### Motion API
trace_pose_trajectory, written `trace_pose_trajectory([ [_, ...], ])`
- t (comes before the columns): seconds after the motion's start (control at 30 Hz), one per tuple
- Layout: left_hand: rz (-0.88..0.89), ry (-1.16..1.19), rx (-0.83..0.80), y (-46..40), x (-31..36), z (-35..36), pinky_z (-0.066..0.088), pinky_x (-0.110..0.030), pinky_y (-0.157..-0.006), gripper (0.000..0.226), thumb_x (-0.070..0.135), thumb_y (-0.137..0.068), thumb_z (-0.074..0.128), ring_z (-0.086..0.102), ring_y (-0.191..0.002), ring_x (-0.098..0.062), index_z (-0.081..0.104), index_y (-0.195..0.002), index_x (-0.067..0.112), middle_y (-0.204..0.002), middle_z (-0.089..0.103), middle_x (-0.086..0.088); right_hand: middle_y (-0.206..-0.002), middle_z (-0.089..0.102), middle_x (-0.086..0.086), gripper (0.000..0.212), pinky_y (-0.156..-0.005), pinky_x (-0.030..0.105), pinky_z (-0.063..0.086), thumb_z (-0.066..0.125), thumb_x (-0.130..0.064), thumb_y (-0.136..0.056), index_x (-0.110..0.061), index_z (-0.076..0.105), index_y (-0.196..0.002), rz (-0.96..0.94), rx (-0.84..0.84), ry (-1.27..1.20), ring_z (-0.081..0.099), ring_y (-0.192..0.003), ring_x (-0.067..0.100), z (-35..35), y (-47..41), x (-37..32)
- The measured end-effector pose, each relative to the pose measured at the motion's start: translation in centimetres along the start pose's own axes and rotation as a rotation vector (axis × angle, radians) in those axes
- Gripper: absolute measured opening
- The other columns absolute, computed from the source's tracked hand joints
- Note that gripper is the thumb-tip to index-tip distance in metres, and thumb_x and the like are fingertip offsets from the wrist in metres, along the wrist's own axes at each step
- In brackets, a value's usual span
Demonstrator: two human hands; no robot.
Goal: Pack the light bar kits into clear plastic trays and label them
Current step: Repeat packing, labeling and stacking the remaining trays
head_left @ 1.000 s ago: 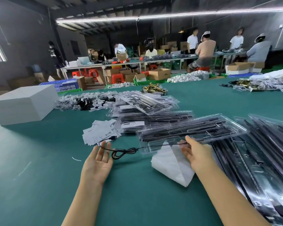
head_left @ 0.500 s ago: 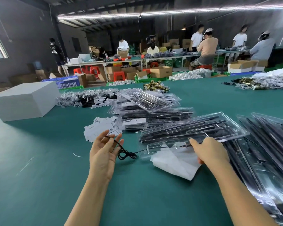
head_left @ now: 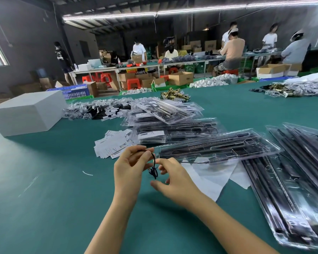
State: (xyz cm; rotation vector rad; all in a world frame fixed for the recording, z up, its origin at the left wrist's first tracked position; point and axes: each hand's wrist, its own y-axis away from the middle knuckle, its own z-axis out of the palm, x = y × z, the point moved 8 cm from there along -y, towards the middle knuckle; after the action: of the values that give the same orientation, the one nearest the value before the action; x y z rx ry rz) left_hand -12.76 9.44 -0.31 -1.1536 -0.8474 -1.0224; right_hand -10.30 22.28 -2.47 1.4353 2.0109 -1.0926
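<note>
My left hand [head_left: 130, 171] pinches the black cord [head_left: 154, 166] up high, thumb and fingers tight on it. My right hand [head_left: 174, 180] is at 3 o'clock from the cord. Its fingers curl close to the cord's little bunch, but I cannot tell if they grip it. The cord runs off toward 3 o'clock, to the tray [head_left: 218, 148] lying just past my hands. The tray holds dark light bars. White paper [head_left: 209, 176] lies under its near edge. Labels [head_left: 112, 145] sit at 11 o'clock on the green table [head_left: 44, 198]. If I pull too hard, I think the cord could drag the tray or slip out. The bunch could also tangle.
</note>
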Motion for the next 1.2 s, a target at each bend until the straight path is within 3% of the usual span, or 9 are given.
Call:
trace_pose_trajectory([
  [0.07,-0.028,0.037,0.007,0.0,-0.2,-0.1,0.057,-0.025,-0.070,0.010,0.003,-0.086,0.067,0.072,-0.085,-0.026,0.063,-0.096,0.003,-0.088,0.075,-0.010,-0.095,0.044,-0.006,0.045,-0.071,0.015,0.037,0.070,-0.033,-0.083,-0.025,0.054,-0.124,0.027,0.040,-0.003,0.047,-0.083,0.002,0.0,-0.1,0.4],
  [0.2,-0.023,0.037,-0.020,-0.1,-0.1,-0.2,0.059,-0.028,-0.072,0.011,0.008,-0.091,0.062,0.072,-0.085,-0.026,0.065,-0.102,0.011,-0.087,0.075,-0.012,-0.080,0.063,0.002,0.012,-0.067,0.028,0.049,0.064,-0.023,-0.090,-0.018,0.064,-0.101,0.096,0.139,-0.139,0.059,-0.071,0.014,-0.9,-0.2,0.9],
  [0.37,0.192,-0.348,0.060,0.2,0.5,-1.3,0.055,-0.032,-0.070,0.034,0.002,-0.094,0.045,0.070,-0.071,-0.017,0.053,-0.093,0.035,-0.078,0.073,0.004,-0.072,0.067,0.001,0.008,-0.063,0.026,0.057,0.058,-0.014,-0.094,-0.013,0.065,-0.089,0.216,0.210,-0.437,0.067,-0.067,0.013,-1.9,-0.1,1.8],
  [0.53,0.211,-0.625,-0.200,0.6,-0.5,0.5,0.043,-0.018,-0.069,0.021,0.014,-0.066,0.049,0.062,-0.080,-0.008,0.063,-0.075,0.026,-0.079,0.067,0.015,-0.065,0.063,-0.008,0.013,-0.059,0.025,0.054,0.058,-0.011,-0.093,-0.013,0.063,-0.081,0.265,0.282,-0.627,0.067,-0.063,0.015,-2.3,0.0,2.1],
  [0.67,0.277,-0.748,-0.368,1.2,-0.8,2.3,0.042,-0.018,-0.063,0.010,0.022,-0.069,0.058,0.056,-0.069,-0.007,0.066,-0.076,0.024,-0.069,0.063,0.011,-0.075,0.064,-0.006,0.008,-0.067,0.025,0.051,0.061,-0.017,-0.091,-0.017,0.064,-0.083,0.093,0.325,-0.350,0.060,-0.069,0.008,-2.9,0.1,-0.2],
  [0.77,0.192,-0.689,-0.321,0.9,-1.3,2.0,0.042,-0.012,-0.055,0.030,0.004,-0.075,0.063,0.057,-0.057,0.002,0.063,-0.063,0.032,-0.062,0.066,0.013,-0.090,0.058,-0.001,0.013,-0.074,0.015,0.043,0.064,-0.016,-0.089,-0.012,0.068,-0.101,-0.154,0.304,0.016,0.053,-0.079,0.007,-2.2,0.6,-3.0],
  [0.87,0.037,-0.663,-0.299,0.3,-2.6,1.0,0.043,-0.013,-0.058,0.042,-0.010,-0.074,0.058,0.058,-0.060,0.005,0.066,-0.064,0.030,-0.064,0.069,0.013,-0.099,0.058,0.004,0.025,-0.080,0.022,0.046,0.058,-0.006,-0.089,-0.008,0.065,-0.114,-0.286,0.251,0.195,0.055,-0.087,0.015,-0.9,1.2,-4.3],
  [1.03,-0.080,-0.505,-0.207,-0.1,-3.3,0.3,0.051,-0.028,-0.065,0.015,0.000,-0.079,0.068,0.064,-0.065,-0.014,0.070,-0.073,0.014,-0.068,0.070,-0.002,-0.106,0.065,0.005,0.026,-0.081,0.035,0.051,0.051,-0.006,-0.094,-0.007,0.064,-0.116,-0.287,0.357,0.264,0.060,-0.092,0.025,-1.3,1.5,-3.9],
  [1.2,-0.194,-0.106,-0.310,0.5,-3.3,1.5,0.055,-0.022,-0.073,0.014,0.006,-0.080,0.074,0.072,-0.088,-0.022,0.071,-0.093,0.007,-0.091,0.074,-0.012,-0.114,0.066,0.006,0.027,-0.092,0.023,0.046,0.051,-0.011,-0.095,-0.005,0.065,-0.118,-0.197,0.406,0.171,0.062,-0.104,0.020,-2.2,1.1,-2.8],
])
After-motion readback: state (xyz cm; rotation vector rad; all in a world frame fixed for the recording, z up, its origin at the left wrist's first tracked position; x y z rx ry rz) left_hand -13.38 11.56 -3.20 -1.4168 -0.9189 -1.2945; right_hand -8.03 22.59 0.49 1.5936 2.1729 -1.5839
